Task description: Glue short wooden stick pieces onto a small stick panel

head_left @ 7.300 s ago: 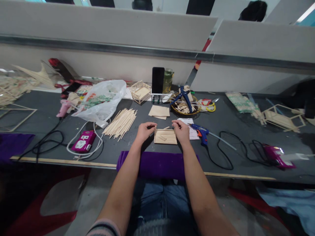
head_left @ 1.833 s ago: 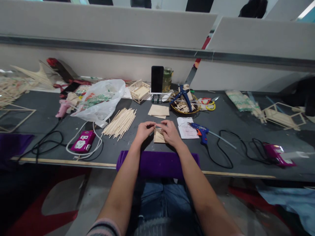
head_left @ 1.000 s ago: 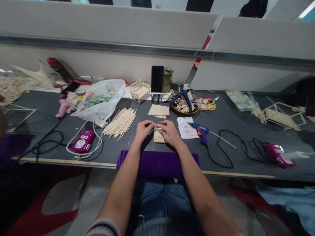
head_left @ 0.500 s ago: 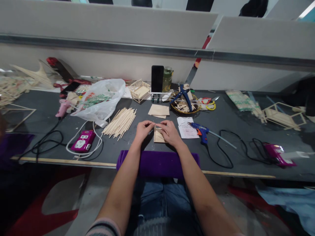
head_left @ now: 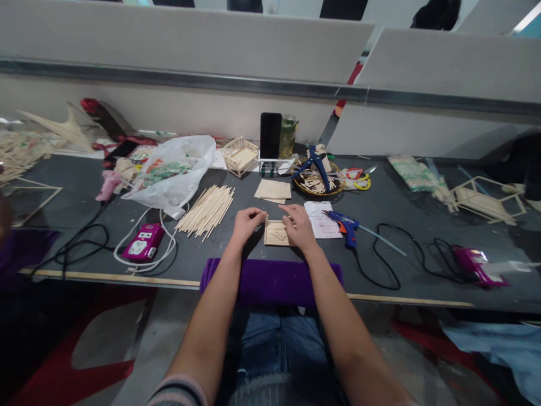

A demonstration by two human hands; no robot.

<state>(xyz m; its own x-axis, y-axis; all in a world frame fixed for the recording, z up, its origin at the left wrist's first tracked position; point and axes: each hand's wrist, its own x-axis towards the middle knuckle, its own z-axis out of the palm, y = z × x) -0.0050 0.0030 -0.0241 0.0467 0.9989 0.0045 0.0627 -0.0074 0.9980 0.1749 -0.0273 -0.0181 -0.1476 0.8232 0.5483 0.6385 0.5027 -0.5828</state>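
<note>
A small rectangular panel of wooden sticks [head_left: 276, 237] lies on the dark table in front of me, with a few short loose sticks on it. At its far left corner my left hand [head_left: 247, 224] is closed in a pinch on a short upright wooden stick [head_left: 266, 217]. My right hand [head_left: 300, 226] is over the panel's right side, index finger stretched out and thumb apart from it. It seems to hold nothing. Its curled lower fingers hide part of the panel.
Left lies a pile of wooden sticks [head_left: 207, 211] beside a plastic bag [head_left: 173, 169]. Right are a paper sheet [head_left: 323, 223] and a blue glue gun [head_left: 349, 225] with its cord. Behind stand a phone [head_left: 270, 135], a basket [head_left: 316, 193] and a small stick model [head_left: 240, 158]. A purple cloth roll [head_left: 274, 279] lies along the front edge.
My right hand has drawn back to the right from the panel's far left corner, uncovering more of the panel. My left hand stays at that corner.
</note>
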